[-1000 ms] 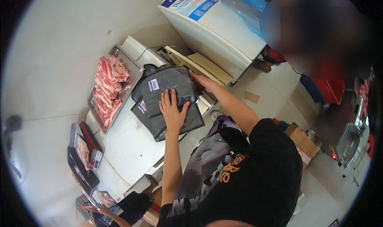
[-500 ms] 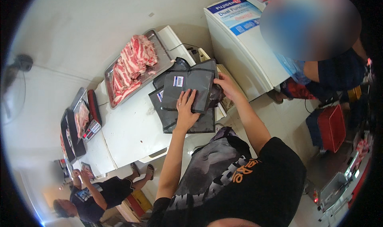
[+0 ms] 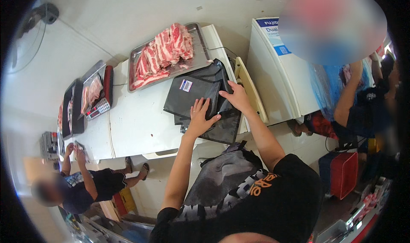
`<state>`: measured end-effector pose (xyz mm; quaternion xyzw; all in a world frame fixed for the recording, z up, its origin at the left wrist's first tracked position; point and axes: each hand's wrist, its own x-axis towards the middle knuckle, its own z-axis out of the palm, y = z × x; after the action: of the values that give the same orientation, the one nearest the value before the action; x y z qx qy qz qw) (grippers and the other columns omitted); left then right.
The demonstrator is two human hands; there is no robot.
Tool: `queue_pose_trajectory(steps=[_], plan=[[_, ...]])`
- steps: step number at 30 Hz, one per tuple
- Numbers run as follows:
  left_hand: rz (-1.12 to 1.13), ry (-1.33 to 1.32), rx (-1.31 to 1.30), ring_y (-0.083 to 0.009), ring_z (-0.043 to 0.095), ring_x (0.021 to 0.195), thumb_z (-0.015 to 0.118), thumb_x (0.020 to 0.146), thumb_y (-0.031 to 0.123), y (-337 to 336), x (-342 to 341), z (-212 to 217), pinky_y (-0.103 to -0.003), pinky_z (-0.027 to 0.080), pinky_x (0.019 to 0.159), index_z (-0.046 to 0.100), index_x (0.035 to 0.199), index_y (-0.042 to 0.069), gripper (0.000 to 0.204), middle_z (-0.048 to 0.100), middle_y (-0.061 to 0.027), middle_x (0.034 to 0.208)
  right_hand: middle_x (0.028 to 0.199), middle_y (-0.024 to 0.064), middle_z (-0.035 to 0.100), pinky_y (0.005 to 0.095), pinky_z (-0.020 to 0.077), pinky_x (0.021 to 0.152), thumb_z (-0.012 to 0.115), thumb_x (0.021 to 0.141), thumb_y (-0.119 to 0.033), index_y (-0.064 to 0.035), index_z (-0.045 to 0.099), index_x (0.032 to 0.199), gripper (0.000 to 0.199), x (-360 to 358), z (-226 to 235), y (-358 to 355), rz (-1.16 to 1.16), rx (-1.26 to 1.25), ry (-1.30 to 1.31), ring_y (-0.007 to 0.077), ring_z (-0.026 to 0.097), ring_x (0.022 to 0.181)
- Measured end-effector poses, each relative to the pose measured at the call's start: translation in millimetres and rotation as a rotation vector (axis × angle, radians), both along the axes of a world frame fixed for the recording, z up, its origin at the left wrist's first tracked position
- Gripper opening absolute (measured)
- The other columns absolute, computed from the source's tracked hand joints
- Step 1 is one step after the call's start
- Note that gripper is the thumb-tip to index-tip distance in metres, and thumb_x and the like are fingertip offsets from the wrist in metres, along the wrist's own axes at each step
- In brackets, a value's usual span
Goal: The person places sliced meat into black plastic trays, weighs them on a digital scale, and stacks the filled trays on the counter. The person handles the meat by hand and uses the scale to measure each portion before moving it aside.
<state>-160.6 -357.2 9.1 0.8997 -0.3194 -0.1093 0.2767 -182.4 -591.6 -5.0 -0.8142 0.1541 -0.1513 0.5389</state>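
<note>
Several flat black plastic bags (image 3: 175,97) lie stacked at the right end of a white table; the top one has a small white label (image 3: 185,85). My left hand (image 3: 200,117) rests on the stack, palm down, its fingers spread. At the right side of the bags, my right hand (image 3: 236,97) has its thumb over the edge of a bag and its other fingers bent beside it. Just behind the bags stands a metal tray (image 3: 200,42) of sliced raw meat (image 3: 164,50), red with white fat.
Left on the white table (image 3: 139,114) are a red digital scale (image 3: 107,87) carrying meat and a black tray (image 3: 76,110). One person (image 3: 92,185) stands at the far left end. Another person's arm (image 3: 348,91) is beside the white freezer (image 3: 269,67) with blue plastic. A red crate (image 3: 344,174) sits lower right.
The black bags have turned and shifted on the table under my hands. My right hand has moved from the bag's outer edge farther over the stack. The view has swung left.
</note>
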Motion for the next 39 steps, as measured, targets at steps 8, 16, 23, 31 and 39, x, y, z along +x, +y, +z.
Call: queue_pose_trajectory(steps=[8, 16, 23, 31, 39], plan=[[0.019, 0.413, -0.648, -0.0348, 0.012, 0.164, 0.076, 0.095, 0.021, -20.1, -2.4, 1.4, -0.044, 0.016, 0.130, 0.039, 0.163, 0.009, 0.078, 0.031, -0.0177, 0.172, 0.096, 0.0221, 0.073, 0.0444, 0.0553, 0.080, 0.076, 0.093, -0.025, 0.0015, 0.065, 0.132, 0.048, -7.2, 39.4, -13.7, 0.121, -0.274, 0.095, 0.0360, 0.072, 0.086], [0.137, 0.332, -0.923, -0.0270, 0.045, 0.149, 0.074, 0.095, 0.004, 43.4, -47.4, 7.9, -0.038, 0.032, 0.124, 0.061, 0.140, 0.000, 0.047, 0.057, -0.0144, 0.149, 0.112, 0.0130, 0.070, 0.0353, 0.0543, 0.083, 0.076, 0.094, -0.015, -0.0039, 0.063, 0.140, 0.049, -30.6, 5.7, -55.8, -0.159, -0.214, 0.022, 0.0220, 0.066, 0.094], [0.618, 0.451, -1.126, -0.0155, 0.064, 0.115, 0.068, 0.100, 0.002, 159.5, -98.9, 14.7, -0.032, 0.049, 0.102, 0.072, 0.120, 0.000, 0.020, 0.071, -0.0071, 0.121, 0.112, 0.0070, 0.068, 0.0295, 0.0525, 0.079, 0.070, 0.098, -0.004, -0.0032, 0.069, 0.128, 0.031, -31.8, 29.1, -32.2, -0.115, -0.162, -0.080, 0.0145, 0.063, 0.091], [1.183, -0.005, -1.318, -0.0156, 0.068, 0.099, 0.070, 0.098, 0.007, 316.4, -67.5, 19.5, -0.031, 0.052, 0.091, 0.074, 0.111, -0.001, 0.015, 0.074, -0.0075, 0.104, 0.113, 0.0075, 0.069, 0.0275, 0.0512, 0.081, 0.067, 0.094, 0.006, -0.0025, 0.071, 0.115, 0.024, 44.4, 98.6, 179.4, 0.336, -0.160, -0.353, 0.0144, 0.064, 0.097], [1.204, -0.078, -1.227, -0.0125, 0.068, 0.096, 0.068, 0.101, 0.004, 514.8, 17.7, -13.2, -0.028, 0.053, 0.088, 0.074, 0.111, -0.003, 0.014, 0.074, -0.0060, 0.102, 0.104, 0.0070, 0.072, 0.0300, 0.0541, 0.079, 0.073, 0.092, -0.002, -0.0024, 0.073, 0.113, 0.021, 93.9, 69.6, 428.3, 0.841, -0.190, -0.208, 0.0182, 0.068, 0.096]])
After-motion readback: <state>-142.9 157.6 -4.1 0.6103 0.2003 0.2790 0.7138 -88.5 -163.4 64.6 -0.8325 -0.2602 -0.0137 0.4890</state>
